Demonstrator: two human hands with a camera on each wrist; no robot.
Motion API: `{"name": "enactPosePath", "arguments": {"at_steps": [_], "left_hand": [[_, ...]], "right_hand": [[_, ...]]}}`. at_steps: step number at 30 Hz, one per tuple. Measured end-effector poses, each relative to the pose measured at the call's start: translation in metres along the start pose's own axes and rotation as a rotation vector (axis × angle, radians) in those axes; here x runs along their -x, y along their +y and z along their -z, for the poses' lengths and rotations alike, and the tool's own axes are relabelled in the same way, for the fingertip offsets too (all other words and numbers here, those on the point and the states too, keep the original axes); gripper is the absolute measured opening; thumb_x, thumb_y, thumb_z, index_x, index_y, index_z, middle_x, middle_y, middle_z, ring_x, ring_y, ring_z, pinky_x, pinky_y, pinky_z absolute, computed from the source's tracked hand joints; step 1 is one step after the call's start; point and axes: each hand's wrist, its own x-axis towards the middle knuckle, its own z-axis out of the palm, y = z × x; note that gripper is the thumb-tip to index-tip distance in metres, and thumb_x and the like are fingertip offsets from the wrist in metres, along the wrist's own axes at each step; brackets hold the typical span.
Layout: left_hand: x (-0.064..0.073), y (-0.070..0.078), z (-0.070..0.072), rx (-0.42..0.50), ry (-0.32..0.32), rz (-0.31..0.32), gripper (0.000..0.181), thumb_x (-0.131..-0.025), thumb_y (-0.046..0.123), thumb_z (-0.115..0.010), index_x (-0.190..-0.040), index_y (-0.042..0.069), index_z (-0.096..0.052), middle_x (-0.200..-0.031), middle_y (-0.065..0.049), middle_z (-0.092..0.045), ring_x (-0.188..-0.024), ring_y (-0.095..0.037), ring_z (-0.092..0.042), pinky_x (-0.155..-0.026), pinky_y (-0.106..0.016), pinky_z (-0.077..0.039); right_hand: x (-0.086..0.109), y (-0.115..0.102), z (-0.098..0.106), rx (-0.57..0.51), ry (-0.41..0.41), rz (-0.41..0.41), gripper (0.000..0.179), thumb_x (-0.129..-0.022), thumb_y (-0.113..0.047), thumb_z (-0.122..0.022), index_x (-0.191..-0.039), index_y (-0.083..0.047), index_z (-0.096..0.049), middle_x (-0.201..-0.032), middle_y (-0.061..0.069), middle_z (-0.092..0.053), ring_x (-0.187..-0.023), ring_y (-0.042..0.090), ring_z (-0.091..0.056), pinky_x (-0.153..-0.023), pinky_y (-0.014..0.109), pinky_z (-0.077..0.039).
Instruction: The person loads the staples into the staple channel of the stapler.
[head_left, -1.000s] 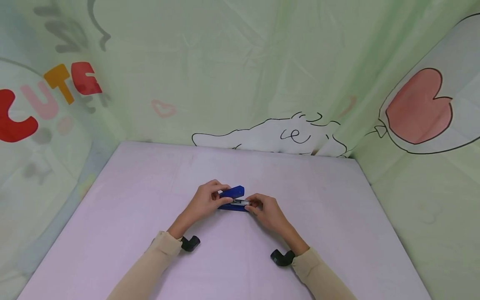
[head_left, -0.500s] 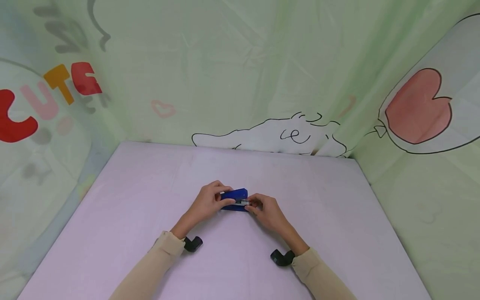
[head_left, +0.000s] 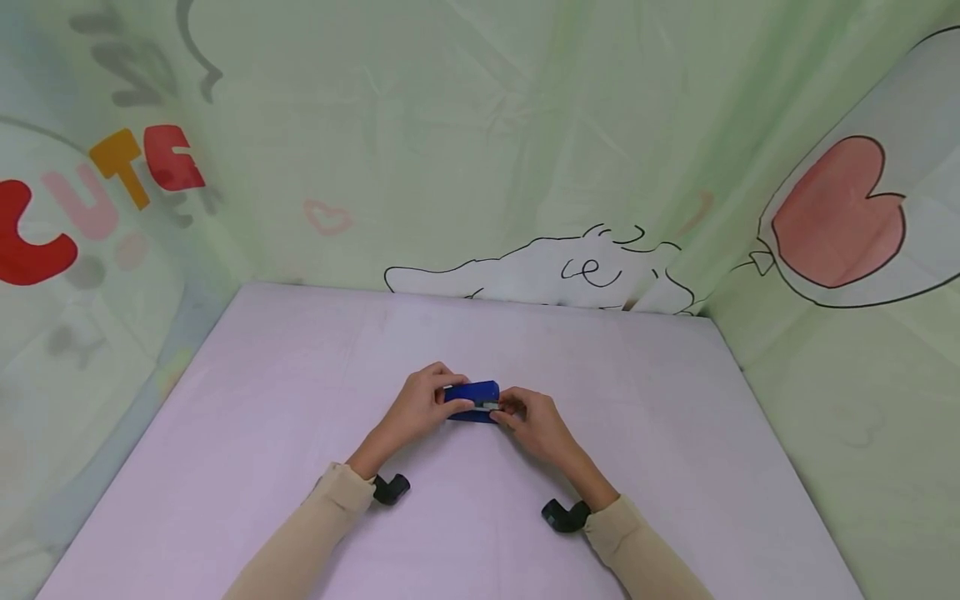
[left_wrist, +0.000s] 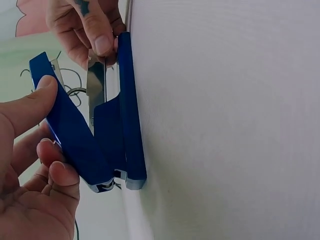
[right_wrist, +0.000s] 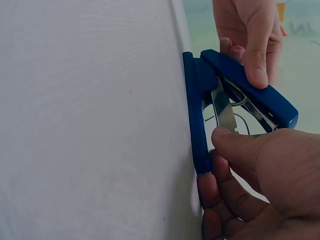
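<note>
A blue stapler (head_left: 474, 391) stands on the table, its top arm (left_wrist: 75, 125) raised at an angle from the base (left_wrist: 129, 115). My left hand (head_left: 414, 406) holds that top arm, thumb on one side and fingers on the other. Between arm and base the metal staple magazine (right_wrist: 224, 107) is exposed, with a curved wire or spring beside it. At the stapler's front end, my right hand (head_left: 534, 422) pinches the tip of the magazine, its lower fingers by the end of the base. The fingertips hide that tip, so whether staples are inside cannot be seen.
A pale lilac cloth covers the table (head_left: 300, 350). Printed fabric curtains (head_left: 465, 150) rise behind it and along both sides. Each wrist carries a black camera mount (head_left: 566, 516) near the beige sleeve cuff.
My left hand has shifted slightly right and tilted the stapler's top arm down, narrowing the gap over the magazine. The right hand has stayed in place at the front end.
</note>
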Motion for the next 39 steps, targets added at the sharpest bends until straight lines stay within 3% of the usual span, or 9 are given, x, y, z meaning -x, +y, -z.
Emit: {"name": "enactPosePath", "arguments": {"at_steps": [6,17,29,39], "left_hand": [[0.0,0.002,-0.002,-0.007,0.007,-0.024,0.034,-0.093,0.026,-0.083,-0.121,0.008,-0.079,-0.101,-0.005,-0.067,-0.072,-0.008,-0.046,-0.063,-0.02,-0.04],[0.0,0.008,-0.004,-0.019,-0.015,0.015,0.034,-0.093,0.024,-0.084,-0.121,0.007,-0.079,-0.103,-0.006,-0.068,-0.073,-0.01,-0.047,-0.065,-0.02,-0.039],[-0.003,0.009,-0.007,-0.044,-0.031,0.017,0.033,-0.093,0.026,-0.083,-0.12,0.007,-0.079,-0.104,-0.005,-0.067,-0.075,-0.01,-0.048,-0.066,-0.02,-0.04],[-0.003,0.01,-0.006,-0.055,-0.055,0.027,0.033,-0.094,0.025,-0.082,-0.121,0.006,-0.079,-0.104,-0.005,-0.067,-0.076,-0.011,-0.048,-0.066,-0.02,-0.04]], "right_hand": [[-0.001,0.001,0.0,-0.011,-0.009,-0.007,0.018,-0.094,-0.009,-0.08,-0.111,-0.005,-0.075,-0.096,0.004,-0.074,-0.086,0.013,-0.061,-0.079,0.026,-0.052],[-0.001,0.002,0.0,-0.01,-0.014,-0.013,0.018,-0.094,-0.009,-0.08,-0.111,-0.005,-0.075,-0.092,0.003,-0.073,-0.084,0.013,-0.059,-0.078,0.025,-0.05],[-0.001,0.001,0.002,-0.018,-0.019,0.0,0.019,-0.094,-0.007,-0.08,-0.112,-0.004,-0.075,-0.093,0.004,-0.072,-0.086,0.014,-0.06,-0.081,0.03,-0.052],[-0.002,0.002,0.0,-0.005,-0.009,0.0,0.02,-0.094,-0.007,-0.08,-0.113,-0.003,-0.076,-0.093,0.004,-0.072,-0.085,0.014,-0.058,-0.078,0.027,-0.048]]}}
